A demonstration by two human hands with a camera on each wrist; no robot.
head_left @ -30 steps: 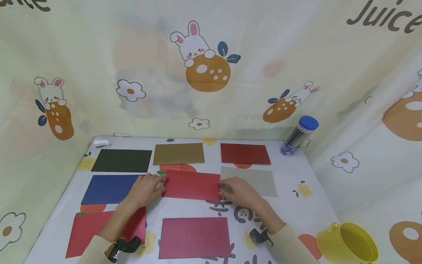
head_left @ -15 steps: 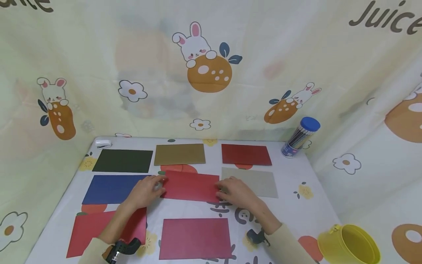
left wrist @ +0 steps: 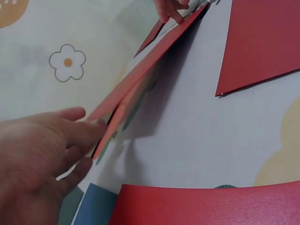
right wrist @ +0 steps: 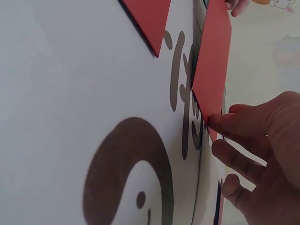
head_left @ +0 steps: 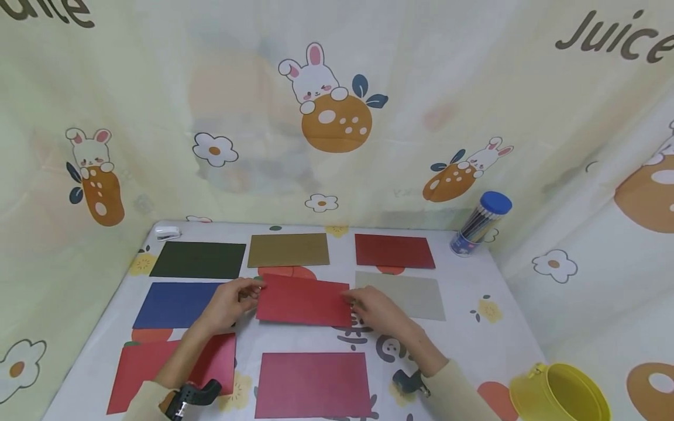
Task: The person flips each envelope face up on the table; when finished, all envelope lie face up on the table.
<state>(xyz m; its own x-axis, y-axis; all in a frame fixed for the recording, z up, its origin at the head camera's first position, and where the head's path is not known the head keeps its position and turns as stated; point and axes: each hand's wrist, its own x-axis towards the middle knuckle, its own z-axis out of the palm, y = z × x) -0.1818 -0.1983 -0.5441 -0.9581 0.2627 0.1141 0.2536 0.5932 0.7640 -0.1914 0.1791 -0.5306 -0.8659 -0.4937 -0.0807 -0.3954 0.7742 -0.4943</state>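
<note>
Tipped up slightly since last frame: our thin red rectangular card [head_left: 302,301], over mid white printed table [head_left: 489,346]; left hand [head_left: 227,304] and right hand [head_left: 381,313] pinch its short ends. Probably light, stiffish; we'd grip there.

A curtained-off tabletop corner is shown, fitted out like a craft table (whether in a home, classroom or studio cannot be told). It is enclosed by a creased cream hanging [head_left: 368,175] printed with rabbits and flowers, and the white fruit-printed tabletop [head_left: 474,351] is occupied by flat rectangular coloured cards [head_left: 305,301], a clear blue-lidded pencil tub [head_left: 478,223] and a round yellow bucket [head_left: 529,394].
</note>
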